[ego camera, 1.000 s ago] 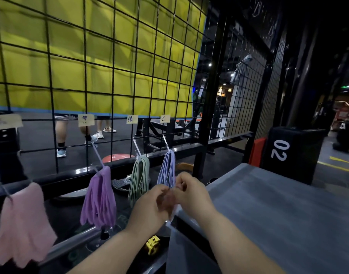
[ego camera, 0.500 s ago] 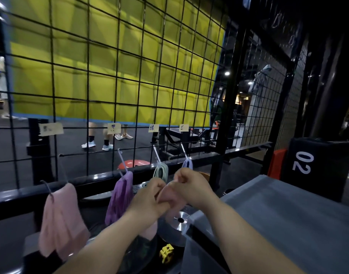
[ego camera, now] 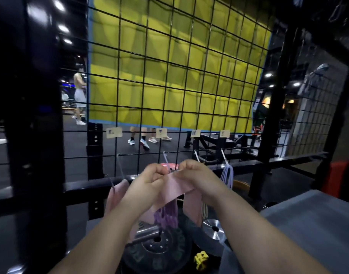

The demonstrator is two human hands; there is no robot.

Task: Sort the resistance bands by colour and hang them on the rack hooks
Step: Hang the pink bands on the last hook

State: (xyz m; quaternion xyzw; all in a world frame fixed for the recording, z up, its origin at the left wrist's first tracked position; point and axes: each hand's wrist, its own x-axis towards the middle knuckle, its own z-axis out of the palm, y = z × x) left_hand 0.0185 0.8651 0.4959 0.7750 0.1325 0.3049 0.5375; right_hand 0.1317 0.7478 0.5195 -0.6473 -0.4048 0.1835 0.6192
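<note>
Our left hand (ego camera: pixel 148 180) and right hand (ego camera: pixel 197 175) pinch the band (ego camera: pixel 179 185) crosswise (fingers curled on it); the pink hook (ego camera: pixel 120 167) lies leftward, nearer the left hand.

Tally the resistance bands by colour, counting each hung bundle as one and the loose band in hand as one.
Pink: 2, the pink bundle on its hook and the pink band pinched by left hand and right hand.
Purple: 1, the purple bundle.
Green: 1, the green bundle, mostly hidden.
Blue: 1, the blue bundle.
Total: 5.
</note>
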